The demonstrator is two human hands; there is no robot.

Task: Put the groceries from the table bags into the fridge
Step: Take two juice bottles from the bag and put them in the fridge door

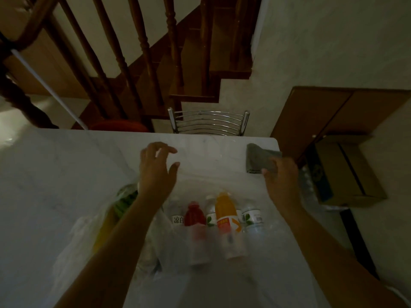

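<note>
Both hands were over the clear bag [200, 178] on the table [55, 174], apparently spreading its mouth: left hand [155, 172] open-fingered, holding nothing clearly; right hand [282, 181] curled, grip unclear. Orange bottle [225, 210], red bottle [194, 214] and water bottles lay inside; fridge unseen.

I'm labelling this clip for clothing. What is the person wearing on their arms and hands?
Nothing that shows. Both forearms are bare up to the picture's lower edge, with no sleeve or cuff in view. The left hand and the right hand have no gloves, and no watch, bracelet or ring can be made out in the dim light.
</note>
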